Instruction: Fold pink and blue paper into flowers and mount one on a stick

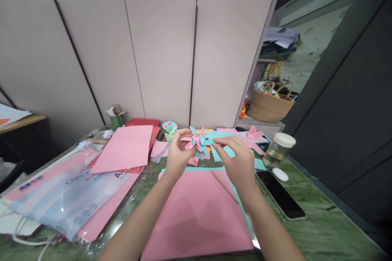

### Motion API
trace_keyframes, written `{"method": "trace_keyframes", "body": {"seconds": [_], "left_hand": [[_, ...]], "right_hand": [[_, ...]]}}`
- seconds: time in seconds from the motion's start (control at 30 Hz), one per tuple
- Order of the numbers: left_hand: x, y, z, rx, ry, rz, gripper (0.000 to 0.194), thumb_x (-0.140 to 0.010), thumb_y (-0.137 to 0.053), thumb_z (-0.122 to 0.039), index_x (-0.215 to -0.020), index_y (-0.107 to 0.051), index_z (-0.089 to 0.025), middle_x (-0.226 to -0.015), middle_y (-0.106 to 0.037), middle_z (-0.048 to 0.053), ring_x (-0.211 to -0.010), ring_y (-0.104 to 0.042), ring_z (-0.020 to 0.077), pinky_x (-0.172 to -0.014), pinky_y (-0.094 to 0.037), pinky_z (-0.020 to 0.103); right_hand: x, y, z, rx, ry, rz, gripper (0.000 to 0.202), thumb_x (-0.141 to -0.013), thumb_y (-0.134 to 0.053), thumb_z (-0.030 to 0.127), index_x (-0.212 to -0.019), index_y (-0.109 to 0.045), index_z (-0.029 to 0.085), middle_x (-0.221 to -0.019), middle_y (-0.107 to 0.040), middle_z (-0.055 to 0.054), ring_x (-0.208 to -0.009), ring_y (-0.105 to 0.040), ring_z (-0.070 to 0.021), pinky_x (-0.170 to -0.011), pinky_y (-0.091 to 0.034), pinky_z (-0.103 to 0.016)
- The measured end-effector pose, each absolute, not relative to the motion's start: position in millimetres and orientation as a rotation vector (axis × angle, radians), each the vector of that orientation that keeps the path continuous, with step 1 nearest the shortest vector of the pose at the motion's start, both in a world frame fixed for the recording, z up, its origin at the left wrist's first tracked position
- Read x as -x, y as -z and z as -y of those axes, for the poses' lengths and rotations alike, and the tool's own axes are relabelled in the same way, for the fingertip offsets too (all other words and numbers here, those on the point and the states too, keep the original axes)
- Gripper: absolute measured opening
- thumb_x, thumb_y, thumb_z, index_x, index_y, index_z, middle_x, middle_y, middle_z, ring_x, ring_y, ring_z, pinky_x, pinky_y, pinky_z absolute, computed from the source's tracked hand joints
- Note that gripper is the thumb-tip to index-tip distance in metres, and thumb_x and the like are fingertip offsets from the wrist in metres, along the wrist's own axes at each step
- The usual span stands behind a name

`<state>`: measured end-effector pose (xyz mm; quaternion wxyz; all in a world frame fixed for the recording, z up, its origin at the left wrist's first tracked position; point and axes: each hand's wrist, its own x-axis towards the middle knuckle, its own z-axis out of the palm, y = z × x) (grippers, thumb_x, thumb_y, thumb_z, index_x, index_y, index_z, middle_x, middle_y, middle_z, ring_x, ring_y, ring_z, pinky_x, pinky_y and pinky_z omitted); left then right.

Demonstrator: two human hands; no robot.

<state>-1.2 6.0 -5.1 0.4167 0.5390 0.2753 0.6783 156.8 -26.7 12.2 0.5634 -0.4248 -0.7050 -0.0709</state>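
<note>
Held up over the table is a folded paper flower (pixel 197 143) with pointed pink and light-blue petals. My left hand (pixel 179 153) grips it from the left, fingers behind and thumb in front. On its right side, my right hand (pixel 237 157) has thumb and forefinger pinched close to the blue petals; whatever lies between the fingertips is too small to make out. Below both hands lies a large pink paper sheet (pixel 196 216) over a light-blue one. A thin brown stick (pixel 225 187) rests on the pink sheet, partly beside my right wrist.
Pink sheets (pixel 124 149) and a plastic copy-paper bag (pixel 70 187) cover the left side. Cut and folded paper pieces (pixel 161 149) lie behind the hands. At right are a black phone (pixel 280 193), a white oval object (pixel 280 174) and a lidded jar (pixel 278 151). Cabinet doors (pixel 159 49) stand behind.
</note>
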Motion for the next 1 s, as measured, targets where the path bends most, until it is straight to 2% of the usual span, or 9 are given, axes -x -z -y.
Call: {"method": "trace_keyframes", "body": {"seconds": [0.33,0.6,0.67,0.73,0.8,0.83,0.87,0.9,1.0], "left_hand": [[-2.9,5.0,0.0,-1.301,-1.712,-0.737,0.035,-0.065,-0.066,-0.014,-0.097,-0.051,-0.02,-0.085,-0.057,-0.001,-0.076,-0.059,0.0131,-0.063,-0.047,0.021],[-4.6,10.8,-1.9,-1.524,-1.941,-0.706,0.037,-0.062,-0.067,-0.012,-0.095,-0.052,-0.02,-0.093,-0.056,0.002,-0.088,-0.058,0.0167,-0.077,-0.049,0.029],[0.1,10.9,-1.6,-1.661,-1.897,-0.693,0.049,-0.064,-0.069,-0.013,-0.107,-0.049,-0.022,-0.104,-0.056,0.006,-0.098,-0.057,0.0199,-0.083,-0.049,0.033],[7.6,8.0,-0.3,-1.841,-1.712,-0.681,0.074,-0.063,-0.072,-0.014,-0.126,-0.035,-0.028,-0.121,-0.051,0.009,-0.114,-0.051,0.0237,-0.093,-0.045,0.04],[15.0,2.3,2.6,-2.02,-1.475,-0.68,0.1,-0.057,-0.08,-0.019,-0.137,-0.021,-0.033,-0.139,-0.036,0.011,-0.129,-0.038,0.0283,-0.101,-0.039,0.046],[17.4,-1.1,4.8,-2.088,-1.397,-0.689,0.107,-0.053,-0.083,-0.023,-0.139,-0.02,-0.034,-0.143,-0.031,0.011,-0.133,-0.033,0.0297,-0.103,-0.037,0.047],[18.5,-4.3,7.3,-2.144,-1.353,-0.738,0.104,-0.053,-0.084,-0.026,-0.138,-0.024,-0.034,-0.145,-0.028,0.01,-0.134,-0.031,0.0298,-0.104,-0.037,0.046],[18.3,-7.2,10.2,-2.173,-1.362,-0.825,0.092,-0.056,-0.082,-0.027,-0.134,-0.033,-0.034,-0.144,-0.029,0.009,-0.133,-0.032,0.0288,-0.103,-0.038,0.045],[11.8,-11.4,18.4,-2.277,-1.483,-1.026,0.039,-0.072,-0.07,-0.023,-0.109,-0.057,-0.027,-0.122,-0.052,0.007,-0.119,-0.047,0.0246,-0.098,-0.041,0.042]], "right_hand": [[-152.6,-6.0,22.3,0.862,0.319,1.601,0.009,-0.083,-0.06,0.02,-0.088,-0.067,0.023,-0.078,-0.064,-0.002,-0.076,-0.06,-0.0151,-0.07,-0.047,-0.032],[-147.9,-7.5,24.7,0.918,0.136,1.533,0.006,-0.084,-0.057,0.02,-0.08,-0.062,0.022,-0.077,-0.058,0.0,-0.075,-0.055,-0.0138,-0.07,-0.044,-0.03],[-152.1,-9.5,23.8,0.965,0.086,1.57,0.007,-0.085,-0.054,0.022,-0.08,-0.059,0.022,-0.078,-0.057,0.0,-0.074,-0.054,-0.014,-0.07,-0.043,-0.03],[-158.4,-11.7,22.2,1.026,0.098,1.655,0.01,-0.087,-0.051,0.023,-0.079,-0.057,0.022,-0.079,-0.058,0.0,-0.075,-0.054,-0.0147,-0.071,-0.042,-0.031],[-164.0,-13.1,21.1,1.108,0.17,1.77,0.012,-0.088,-0.05,0.024,-0.079,-0.056,0.021,-0.082,-0.059,-0.001,-0.079,-0.053,-0.016,-0.073,-0.039,-0.031],[-165.6,-13.4,21.1,1.147,0.223,1.819,0.012,-0.089,-0.049,0.024,-0.079,-0.056,0.021,-0.082,-0.059,-0.001,-0.08,-0.053,-0.0165,-0.073,-0.038,-0.032],[-166.1,-13.3,21.8,1.177,0.288,1.856,0.012,-0.089,-0.049,0.024,-0.08,-0.055,0.02,-0.082,-0.059,-0.002,-0.08,-0.053,-0.0169,-0.073,-0.037,-0.032],[-165.5,-12.9,23.1,1.194,0.363,1.881,0.012,-0.089,-0.05,0.024,-0.08,-0.055,0.02,-0.081,-0.059,-0.002,-0.08,-0.052,-0.0172,-0.073,-0.036,-0.031],[-158.9,-11.6,30.6,1.187,0.609,1.938,0.013,-0.089,-0.049,0.022,-0.078,-0.055,0.019,-0.076,-0.057,-0.002,-0.077,-0.051,-0.0173,-0.071,-0.033,-0.031]]}}
